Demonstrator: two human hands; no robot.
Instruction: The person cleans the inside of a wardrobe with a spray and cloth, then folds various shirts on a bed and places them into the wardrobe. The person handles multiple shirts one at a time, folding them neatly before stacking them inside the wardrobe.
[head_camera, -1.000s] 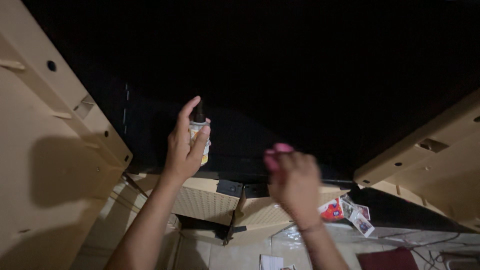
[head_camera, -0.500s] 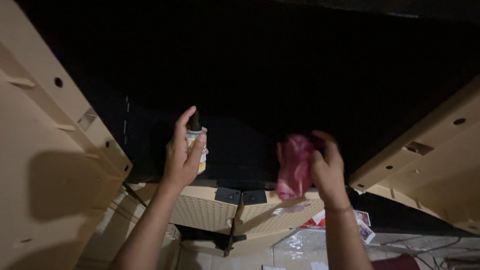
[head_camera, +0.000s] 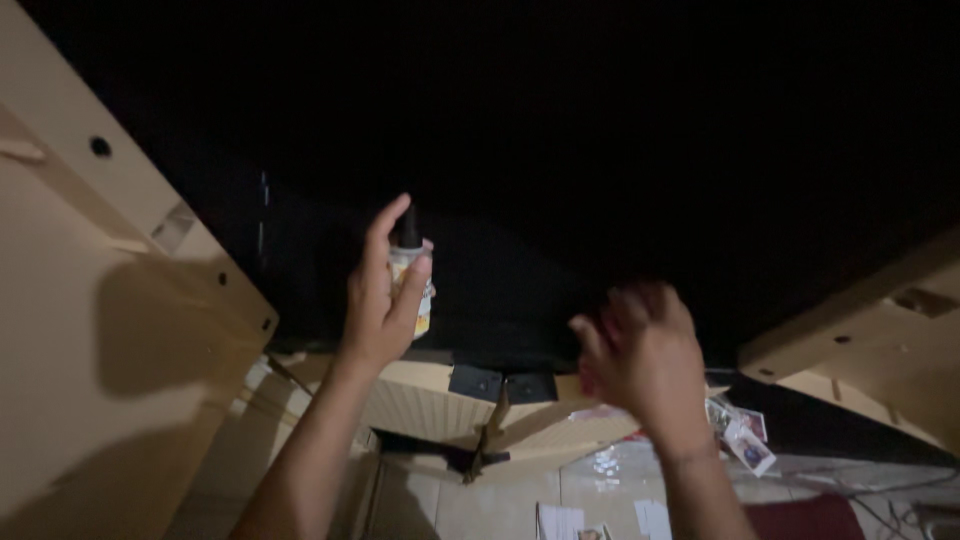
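black panel fills the upper view, tan boards flanking. left hand is clamped on a small spray bottle, index finger on top. right hand is blurred; grip indeterminate.

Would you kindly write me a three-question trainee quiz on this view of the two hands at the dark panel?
1. True or false: the left hand holds a small spray bottle upright, forefinger on its top.
2. Which side is the large tan board on? A) left B) right C) behind the hands
3. Fill in: the right hand is raised before the ____ panel.

Key:
1. True; the fingers wrap the bottle and the forefinger rests on the dark cap.
2. A; a smaller tan board lies on the right.
3. Black; the hand is blurred, so what it holds cannot be told.
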